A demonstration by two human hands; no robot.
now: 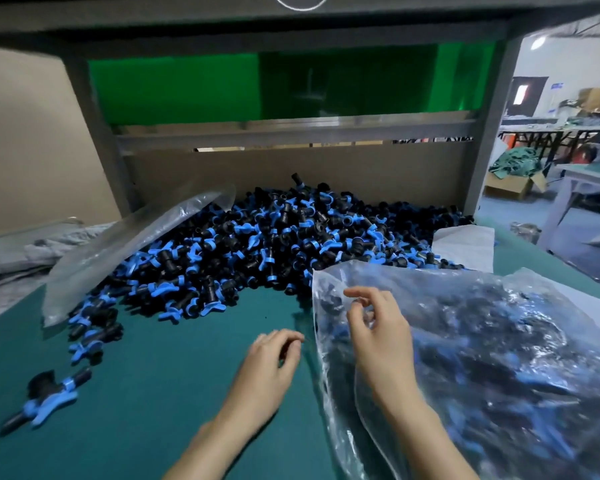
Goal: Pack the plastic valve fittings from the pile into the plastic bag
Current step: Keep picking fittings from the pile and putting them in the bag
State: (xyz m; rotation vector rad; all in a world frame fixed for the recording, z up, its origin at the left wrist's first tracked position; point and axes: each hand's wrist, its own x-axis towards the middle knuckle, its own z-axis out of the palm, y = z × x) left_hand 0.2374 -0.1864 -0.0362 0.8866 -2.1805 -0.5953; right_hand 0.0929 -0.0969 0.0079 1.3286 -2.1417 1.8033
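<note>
Pile: the black-and-blue valve fittings (274, 244) are heaped on the green mat (153, 410), just beyond both hands and reaching the bag's far edge.
Bag: the clear plastic bag (499, 341), with fittings inside, lies at the right under the right hand.
Right hand: the right hand (374, 327) is on the bag near its left edge, fingers curled. I cannot tell whether they pinch the film.
Left hand: the left hand (274, 351) is on the mat just beside the bag's edge, fingers loosely curled. Its palm is hidden, so I cannot tell whether it grips anything.
Hard to see: glare blurs the bagged fittings, and the frame cuts the bag off at the right and bottom.

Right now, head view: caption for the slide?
Right hand pinches the part-filled plastic bag; left hand curled beside it, fitting pile behind.
</note>
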